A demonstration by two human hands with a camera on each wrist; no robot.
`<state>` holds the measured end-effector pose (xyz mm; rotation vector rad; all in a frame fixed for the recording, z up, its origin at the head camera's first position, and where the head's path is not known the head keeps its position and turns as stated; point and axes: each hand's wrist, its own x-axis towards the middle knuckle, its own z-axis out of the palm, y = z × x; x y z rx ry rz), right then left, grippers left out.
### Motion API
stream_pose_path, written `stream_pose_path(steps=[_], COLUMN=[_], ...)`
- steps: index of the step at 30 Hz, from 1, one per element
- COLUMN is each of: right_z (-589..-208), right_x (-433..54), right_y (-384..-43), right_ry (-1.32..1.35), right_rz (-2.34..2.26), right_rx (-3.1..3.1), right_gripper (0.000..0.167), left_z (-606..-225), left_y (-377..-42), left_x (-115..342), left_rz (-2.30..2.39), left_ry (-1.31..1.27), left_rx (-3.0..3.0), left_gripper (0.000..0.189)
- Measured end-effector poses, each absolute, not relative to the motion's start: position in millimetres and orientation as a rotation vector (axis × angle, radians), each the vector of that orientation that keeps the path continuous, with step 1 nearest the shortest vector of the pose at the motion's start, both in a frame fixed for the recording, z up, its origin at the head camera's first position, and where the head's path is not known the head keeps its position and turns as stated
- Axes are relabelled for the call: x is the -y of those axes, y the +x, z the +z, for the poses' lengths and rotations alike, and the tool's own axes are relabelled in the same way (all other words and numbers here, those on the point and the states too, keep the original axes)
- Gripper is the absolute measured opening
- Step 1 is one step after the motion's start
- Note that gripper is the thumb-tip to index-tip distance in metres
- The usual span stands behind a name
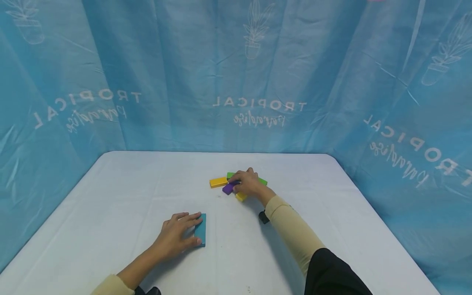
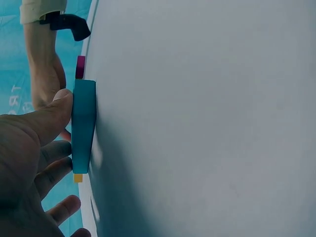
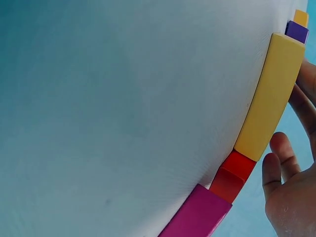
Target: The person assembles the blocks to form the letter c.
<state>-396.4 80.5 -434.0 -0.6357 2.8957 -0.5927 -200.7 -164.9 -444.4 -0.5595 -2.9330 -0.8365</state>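
Observation:
Flat on the table lies a teal block point(image 1: 200, 230), with my left hand point(image 1: 177, 237) at its left side. The thumb and spread fingers touch this teal block point(image 2: 84, 126). Farther off, my right hand point(image 1: 248, 183) reaches down into a small group of blocks. A purple block point(image 1: 229, 187) is beside its fingertips, and a yellow block point(image 1: 241, 196) lies partly under the hand. Seen from the right wrist, some fingers point(image 3: 301, 101) pass behind a long yellow block point(image 3: 271, 94); their tips are hidden, so a grip cannot be made out.
Another yellow block point(image 1: 218, 182) and a green piece point(image 1: 262, 181) border the group. From the right wrist, a red block point(image 3: 231, 175) and a magenta block point(image 3: 197, 215) also show. A blue printed curtain point(image 1: 236, 73) encloses the white table point(image 1: 147, 184) behind and at both sides.

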Motion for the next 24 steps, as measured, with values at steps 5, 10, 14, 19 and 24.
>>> stream_pose_path(steps=[5, 10, 14, 19, 24], right_z=[-432.7, -432.7, -433.3, -433.7, -433.8], right_x=[-82.1, -81.5, -81.0, -81.3, -83.3], right_y=[-395.1, -394.1, -395.3, -396.5, -396.3], right_ry=[-0.650, -0.683, -0.707, -0.684, -0.673], right_rz=[-0.614, -0.604, -0.566, -0.579, -0.587], right_rx=[-2.881, -2.861, -2.873, -2.863, -2.847], right_gripper=[0.028, 0.030, 0.031, 0.031, 0.031], left_z=[-444.0, -444.0, -445.3, -446.3, -446.8], left_y=[-196.6, -195.2, -195.1, -195.5, -194.8], left_x=[164.2, 164.2, 165.0, 164.6, 163.4], left_rz=[-0.863, -0.859, -0.852, -0.852, -0.862], left_ry=[-0.597, -0.594, -0.607, -0.611, -0.609], left_rx=[2.907, 2.902, 2.895, 2.895, 2.899], left_gripper=[0.059, 0.059, 0.059, 0.059, 0.060])
